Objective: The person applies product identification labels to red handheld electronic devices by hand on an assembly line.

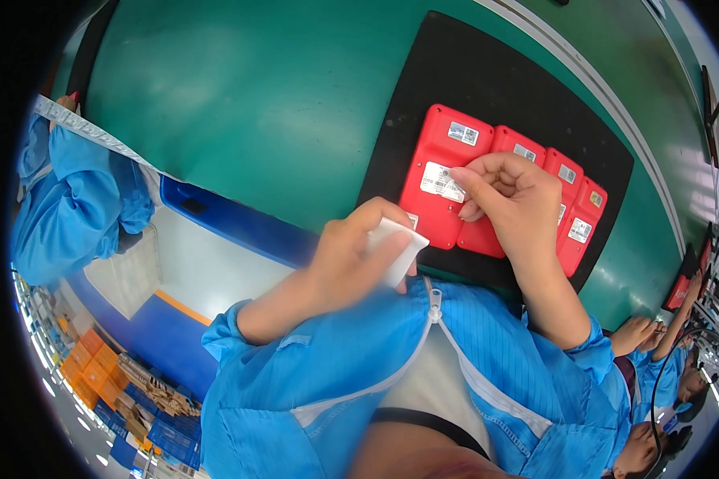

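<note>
Several red handheld device housings (431,214) lie side by side in a row. A small silver label with a square code sits near the top of each. My right hand (513,195) is over the leftmost housings, thumb and forefinger closed at the right end of a white printed label (438,181) on the leftmost one. Whether that label is fully stuck down is hidden by the fingers. In front of the same housing, my left hand (355,251) grips a small white folded sheet or stack of paper (397,249) between thumb and fingers.
Under the housings is a black mat (447,64) on a green tabletop (256,96). A blue-edged white surface (196,255) adjoins at left, with a blue-sleeved person (80,191) beyond. Other people's hands (635,335) are at far right. Orange bins (94,363) stand lower left.
</note>
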### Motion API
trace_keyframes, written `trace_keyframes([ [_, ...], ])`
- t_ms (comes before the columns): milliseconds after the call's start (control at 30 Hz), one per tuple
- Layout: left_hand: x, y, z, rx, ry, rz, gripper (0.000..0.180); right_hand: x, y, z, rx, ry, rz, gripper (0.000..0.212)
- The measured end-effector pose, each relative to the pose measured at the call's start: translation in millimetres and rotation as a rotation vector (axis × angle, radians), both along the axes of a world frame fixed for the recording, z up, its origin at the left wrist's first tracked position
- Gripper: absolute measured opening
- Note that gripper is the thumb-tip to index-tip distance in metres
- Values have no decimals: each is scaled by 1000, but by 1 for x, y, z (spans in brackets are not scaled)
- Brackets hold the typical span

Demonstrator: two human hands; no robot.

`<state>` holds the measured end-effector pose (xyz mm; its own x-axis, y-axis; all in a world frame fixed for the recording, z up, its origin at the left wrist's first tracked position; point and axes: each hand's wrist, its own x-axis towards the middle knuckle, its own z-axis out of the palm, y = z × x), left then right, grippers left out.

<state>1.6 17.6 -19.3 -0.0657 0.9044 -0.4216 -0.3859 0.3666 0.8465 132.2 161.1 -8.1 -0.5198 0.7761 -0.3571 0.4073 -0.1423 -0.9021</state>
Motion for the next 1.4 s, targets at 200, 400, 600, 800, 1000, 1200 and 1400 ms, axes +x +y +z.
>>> trace_keyframes([
  [200,9,1,2,-56,146,44,15,4,3,6,701,-401,297,20],
  [400,20,4,4,5,129,110,15,29,-23,3,-169,415,256,16],
  [600,34,14,7,-81,134,-71,22,50,-24,-1,328,409,5,6],
  [800,33,20,2,281,518,-163,13,64,23,4,-57,123,-95,8],
  [1000,36,24,5,116,398,-143,18,60,25,0,-64,-5,-79,10],
  [1200,33,26,7,59,90,-156,15,62,26,2,-35,-31,-71,11],
  [1400,43,26,11,-24,144,-123,14,59,29,3,225,-220,91,13],
])
